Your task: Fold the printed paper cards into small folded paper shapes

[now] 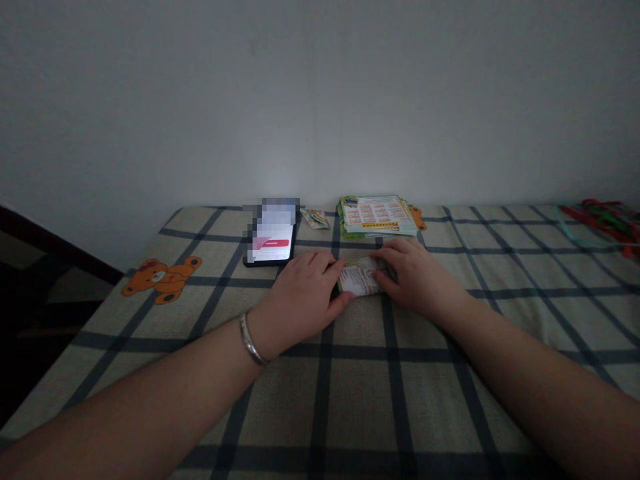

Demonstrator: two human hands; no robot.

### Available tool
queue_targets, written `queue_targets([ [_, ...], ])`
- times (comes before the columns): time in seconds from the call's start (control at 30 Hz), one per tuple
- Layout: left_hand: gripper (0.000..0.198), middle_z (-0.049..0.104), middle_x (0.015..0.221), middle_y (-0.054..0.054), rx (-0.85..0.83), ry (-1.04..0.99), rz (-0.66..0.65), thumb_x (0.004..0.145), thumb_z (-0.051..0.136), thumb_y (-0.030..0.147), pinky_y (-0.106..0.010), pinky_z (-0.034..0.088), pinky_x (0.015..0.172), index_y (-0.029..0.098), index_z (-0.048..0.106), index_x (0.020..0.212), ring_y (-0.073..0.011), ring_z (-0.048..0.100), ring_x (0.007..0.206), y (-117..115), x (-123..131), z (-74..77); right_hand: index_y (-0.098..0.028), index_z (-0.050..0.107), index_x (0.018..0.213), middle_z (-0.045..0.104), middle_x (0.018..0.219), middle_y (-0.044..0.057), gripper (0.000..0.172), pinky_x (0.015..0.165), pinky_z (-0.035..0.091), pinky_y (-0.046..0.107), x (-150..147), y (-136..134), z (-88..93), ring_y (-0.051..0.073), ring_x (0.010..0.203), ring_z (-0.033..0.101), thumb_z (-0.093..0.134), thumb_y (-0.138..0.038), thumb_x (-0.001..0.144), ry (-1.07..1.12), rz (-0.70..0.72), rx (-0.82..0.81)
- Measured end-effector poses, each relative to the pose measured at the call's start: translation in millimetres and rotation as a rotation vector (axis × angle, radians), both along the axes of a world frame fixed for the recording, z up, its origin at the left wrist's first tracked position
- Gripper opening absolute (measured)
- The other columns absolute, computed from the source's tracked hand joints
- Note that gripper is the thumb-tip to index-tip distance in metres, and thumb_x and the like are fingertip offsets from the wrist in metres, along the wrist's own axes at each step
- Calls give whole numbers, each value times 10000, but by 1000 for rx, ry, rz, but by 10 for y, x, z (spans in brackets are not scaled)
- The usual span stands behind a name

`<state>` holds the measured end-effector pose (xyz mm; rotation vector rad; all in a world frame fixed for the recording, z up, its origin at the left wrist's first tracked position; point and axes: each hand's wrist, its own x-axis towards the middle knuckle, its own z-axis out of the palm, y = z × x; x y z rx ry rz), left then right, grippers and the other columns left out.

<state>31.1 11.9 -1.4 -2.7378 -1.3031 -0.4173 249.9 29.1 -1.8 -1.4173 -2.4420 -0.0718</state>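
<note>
Between my two hands, on the checked cloth, lies a small printed paper (359,280), white and green with fine text. My left hand (310,290) grips its left end, fingers bent over the far edge and thumb at the near edge. At the right end, my right hand (413,273) holds the paper between fingers and thumb. Whether the paper is folded I cannot tell. Just behind it rests a stack of printed sheets (377,215), green-edged with red text. A silver bangle (251,339) circles my left wrist.
A lit phone (273,233) lies beyond my left hand, with a small folded paper piece (316,218) beside it. Red and green strands (605,217) lie at the far right. The checked tablecloth (350,380), with a bear print (163,279), meets a wall (320,100).
</note>
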Motion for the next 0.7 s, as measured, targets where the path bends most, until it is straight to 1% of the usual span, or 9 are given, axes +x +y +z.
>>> queue_targets([
  [0.23, 440, 559, 1173, -127, -17, -17, 10, 891, 543, 377, -451, 443, 975, 118, 556, 1246, -282, 506, 1114, -1, 6, -3, -157, 616, 983, 609, 1008, 123, 243, 904, 449, 424, 7, 85, -77, 280, 995, 550, 608, -319, 802, 61, -66, -8],
  [0.37, 422, 556, 1182, -123, -25, -30, 22, 905, 522, 368, -451, 436, 984, 121, 552, 1247, -279, 503, 1121, 7, 10, -5, -165, 614, 959, 607, 994, 114, 233, 898, 447, 408, 27, 132, -104, 272, 988, 547, 626, -312, 778, 85, -63, -16],
  [0.57, 397, 559, 1177, -124, -3, -51, 14, 894, 538, 357, -457, 429, 993, 135, 554, 1223, -279, 500, 1131, 3, 10, -30, -186, 619, 873, 618, 916, 78, 122, 840, 454, 377, 48, 196, -85, 231, 894, 570, 595, -274, 793, 137, -42, -27],
  [0.7, 395, 557, 1187, -121, -19, -48, 19, 891, 539, 350, -452, 433, 991, 134, 556, 1221, -278, 500, 1129, -3, 11, -26, -185, 621, 840, 622, 904, 76, 107, 830, 450, 380, 58, 228, -81, 228, 872, 571, 609, -271, 777, 137, -36, -35],
])
